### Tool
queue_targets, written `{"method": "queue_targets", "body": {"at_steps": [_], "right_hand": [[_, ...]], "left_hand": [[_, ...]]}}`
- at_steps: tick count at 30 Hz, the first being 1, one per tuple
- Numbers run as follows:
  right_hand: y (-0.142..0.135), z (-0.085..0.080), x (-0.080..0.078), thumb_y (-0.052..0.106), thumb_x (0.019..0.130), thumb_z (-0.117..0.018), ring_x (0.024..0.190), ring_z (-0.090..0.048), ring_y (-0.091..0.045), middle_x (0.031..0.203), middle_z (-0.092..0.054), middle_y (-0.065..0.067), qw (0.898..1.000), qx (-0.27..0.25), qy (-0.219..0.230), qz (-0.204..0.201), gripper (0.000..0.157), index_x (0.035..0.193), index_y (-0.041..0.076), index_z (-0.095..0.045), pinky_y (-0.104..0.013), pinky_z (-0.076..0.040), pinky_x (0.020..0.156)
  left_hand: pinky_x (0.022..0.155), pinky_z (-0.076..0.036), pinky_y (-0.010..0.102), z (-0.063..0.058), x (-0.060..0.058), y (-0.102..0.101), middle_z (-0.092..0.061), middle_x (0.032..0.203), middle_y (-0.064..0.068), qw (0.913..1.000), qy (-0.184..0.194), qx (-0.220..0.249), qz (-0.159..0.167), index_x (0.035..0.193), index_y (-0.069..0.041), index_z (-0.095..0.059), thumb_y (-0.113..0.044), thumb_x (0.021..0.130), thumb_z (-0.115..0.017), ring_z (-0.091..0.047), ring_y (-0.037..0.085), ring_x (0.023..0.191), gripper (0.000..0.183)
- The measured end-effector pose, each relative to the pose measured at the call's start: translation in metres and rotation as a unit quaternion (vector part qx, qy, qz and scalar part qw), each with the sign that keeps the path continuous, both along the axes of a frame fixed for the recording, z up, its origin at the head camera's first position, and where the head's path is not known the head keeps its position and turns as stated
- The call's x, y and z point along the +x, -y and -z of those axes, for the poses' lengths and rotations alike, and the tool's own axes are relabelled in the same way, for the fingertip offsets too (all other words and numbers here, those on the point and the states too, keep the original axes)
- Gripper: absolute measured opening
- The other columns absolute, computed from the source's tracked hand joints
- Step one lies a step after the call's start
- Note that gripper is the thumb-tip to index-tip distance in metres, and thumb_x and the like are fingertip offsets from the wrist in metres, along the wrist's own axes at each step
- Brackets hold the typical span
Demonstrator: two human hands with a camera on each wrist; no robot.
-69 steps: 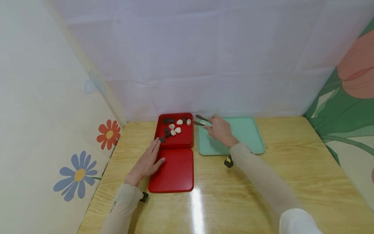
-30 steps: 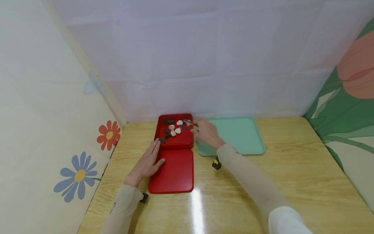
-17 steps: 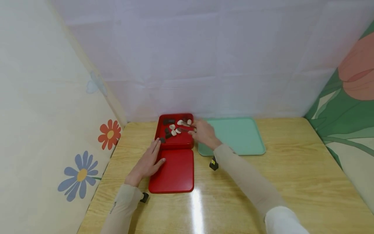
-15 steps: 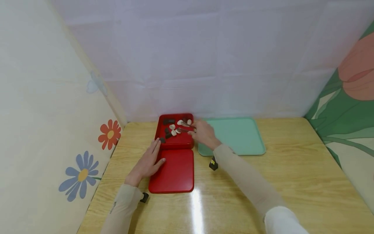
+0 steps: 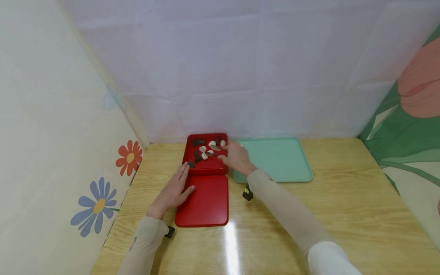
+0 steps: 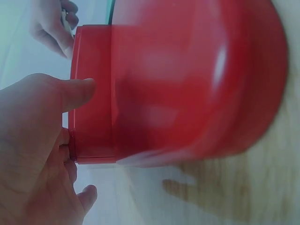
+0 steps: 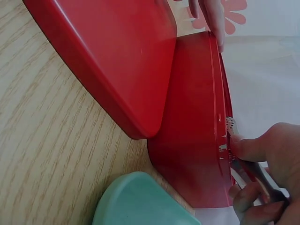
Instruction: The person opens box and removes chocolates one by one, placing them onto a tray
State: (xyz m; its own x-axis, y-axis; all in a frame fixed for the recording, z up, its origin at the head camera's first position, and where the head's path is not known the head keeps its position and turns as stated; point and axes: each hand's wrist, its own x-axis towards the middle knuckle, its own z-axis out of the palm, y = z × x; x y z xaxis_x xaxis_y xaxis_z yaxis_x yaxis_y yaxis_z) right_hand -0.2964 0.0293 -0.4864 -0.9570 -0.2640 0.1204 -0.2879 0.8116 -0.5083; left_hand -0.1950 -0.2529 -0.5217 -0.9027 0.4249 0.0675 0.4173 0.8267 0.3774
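red flower (image 5: pixel 130 157) above blue flower (image 5: pixel 99 205) on left wall (image 5: pixel 51 114); pale cloth (image 5: pixel 220 68) at back.

One red box (image 5: pixel 207 171); inside it, five white stones (image 5: pixel 203 149) and several dark pieces (image 5: pixel 198 142), too merged to count; above it, one pair of metal tongs (image 7: pixel 265 183); before it, one red lid (image 5: pixel 203 204); to its right, one mint-green tray (image 5: pixel 280 164); beside it, two hands, one left hand (image 5: pixel 172 191), one right hand (image 5: pixel 238 157)
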Motion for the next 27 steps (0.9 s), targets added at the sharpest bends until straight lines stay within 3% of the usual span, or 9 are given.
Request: {"method": "queue_targets", "body": {"at_steps": [11, 27], "right_hand": [[0.005, -0.002, 0.003, 0.035, 0.098, -0.080, 0.065, -0.056, -0.016, 0.103, -0.071, -0.008, 1.000, 0.020, -0.014, -0.002, 0.032, 0.113, 0.006, -0.083, -0.028, -0.043, 0.047], [0.011, -0.002, 0.004, 0.031, 0.098, -0.079, 0.066, -0.061, -0.018, 0.102, -0.069, -0.006, 1.000, 0.027, -0.008, 0.013, 0.023, 0.099, 0.009, -0.083, -0.033, -0.051, 0.052]], "left_hand": [[0.129, -0.025, 0.063, -0.002, 0.000, -0.001, -0.013, 0.178, 0.025, 1.0000, 0.001, 0.000, 0.002, 0.167, 0.008, -0.017, -0.026, 0.107, -0.066, -0.011, 0.049, 0.164, 0.084], [0.129, -0.024, 0.064, -0.002, 0.002, -0.001, -0.013, 0.177, 0.025, 1.0000, -0.002, 0.002, -0.001, 0.167, 0.009, -0.018, -0.025, 0.107, -0.066, -0.011, 0.049, 0.164, 0.084]]}}
